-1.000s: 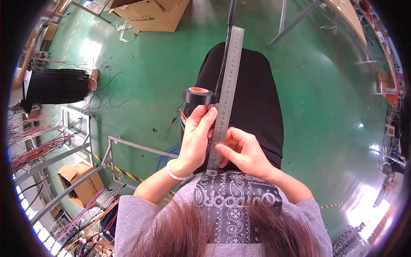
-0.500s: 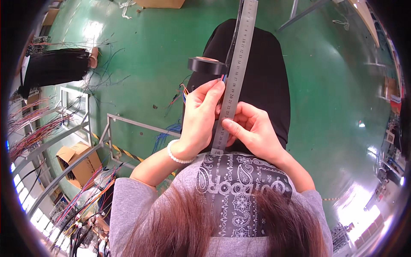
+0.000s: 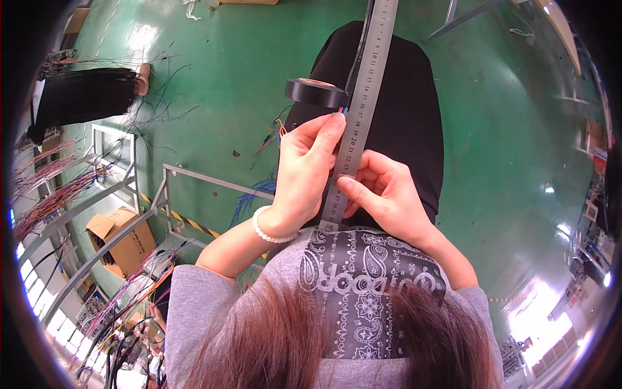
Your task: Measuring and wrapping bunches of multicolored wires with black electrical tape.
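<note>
A long metal ruler slants from my chest out over my black-clad lap. Near its lower end my right hand grips it, thumb on the face and fingers curled behind. My left hand is closed, with thumb and forefinger pinching thin coloured wires beside the ruler's left edge. Beyond that pinch, a black-covered cable runs along the same edge. A roll of black tape sits against the cable just above my left fingertips. Loose coloured wire ends stick out behind my left hand.
On the left stand a grey metal frame, an open cardboard box and bundles of coloured wires. Blue wires hang beside my left forearm. A large black form lies at the upper left above the green floor.
The ruler, tape roll and cable have shifted slightly to the right in view. Both hands keep their holds.
</note>
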